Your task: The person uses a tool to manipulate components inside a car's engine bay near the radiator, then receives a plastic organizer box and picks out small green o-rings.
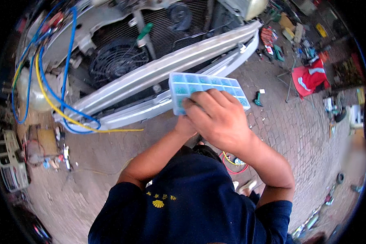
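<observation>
A clear plastic compartment box (204, 79) with small green pieces in its cells is tilted in front of my chest. My left hand (186, 125) holds it from beneath at the near edge, its fingers mostly hidden behind the box and my other hand. Over the box's near left part lies my right hand (221, 116), its fingers bent together and reaching down at the left cells. What its fingertips pinch, if anything, is hidden. Whether the lid is up or down I cannot tell.
Ahead is a car's exposed front with a silver bumper beam (166, 65), a fan (118, 61) and blue and yellow hoses (65, 101). A green tool (258, 98) lies on the brick floor. At right stands a stool with red cloth (313, 79); scattered tools lie beyond.
</observation>
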Motion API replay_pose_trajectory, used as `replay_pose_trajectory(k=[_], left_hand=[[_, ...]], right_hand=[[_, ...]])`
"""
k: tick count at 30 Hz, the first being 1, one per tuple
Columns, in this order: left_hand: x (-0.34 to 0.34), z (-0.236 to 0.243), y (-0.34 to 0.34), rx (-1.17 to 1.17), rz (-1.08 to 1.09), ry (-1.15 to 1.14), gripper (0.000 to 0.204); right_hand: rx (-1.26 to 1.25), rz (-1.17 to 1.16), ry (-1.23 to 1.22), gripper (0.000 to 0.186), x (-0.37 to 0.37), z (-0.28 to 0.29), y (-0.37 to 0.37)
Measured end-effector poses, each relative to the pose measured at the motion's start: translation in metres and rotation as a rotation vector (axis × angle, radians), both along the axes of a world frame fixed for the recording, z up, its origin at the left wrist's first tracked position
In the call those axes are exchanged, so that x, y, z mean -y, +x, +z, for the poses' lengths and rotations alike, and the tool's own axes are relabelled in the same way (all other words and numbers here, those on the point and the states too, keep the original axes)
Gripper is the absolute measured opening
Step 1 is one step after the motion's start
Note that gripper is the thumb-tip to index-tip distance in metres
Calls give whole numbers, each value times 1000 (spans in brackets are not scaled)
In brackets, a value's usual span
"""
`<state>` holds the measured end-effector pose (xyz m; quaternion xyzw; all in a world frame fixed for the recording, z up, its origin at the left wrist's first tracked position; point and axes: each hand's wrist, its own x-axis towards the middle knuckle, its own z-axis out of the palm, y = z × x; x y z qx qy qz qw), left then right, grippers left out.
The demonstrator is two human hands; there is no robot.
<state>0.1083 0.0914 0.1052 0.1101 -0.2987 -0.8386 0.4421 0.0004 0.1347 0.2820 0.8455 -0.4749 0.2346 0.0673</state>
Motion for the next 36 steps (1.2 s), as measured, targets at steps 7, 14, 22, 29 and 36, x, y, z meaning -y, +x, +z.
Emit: replay_pose_trajectory(k=[7,14,22,29,36], left_hand=[[2,14,-57,-40,-78,93,89],[3,25,-91,-43,-128,121,97],[36,42,-73,21,-221,8,110],[35,37,-94,50,-286,-167,107],[46,38,-103,75,-327,-275,111]], right_hand=[[-80,48,-168,47,10,-12,-41],[-43,68,-154,34,19,-7,-78],[172,-363,133,78,-48,16,-147],[801,-373,199,78,-82,-59,-168],[877,-325,182,69,-73,-64,-179]])
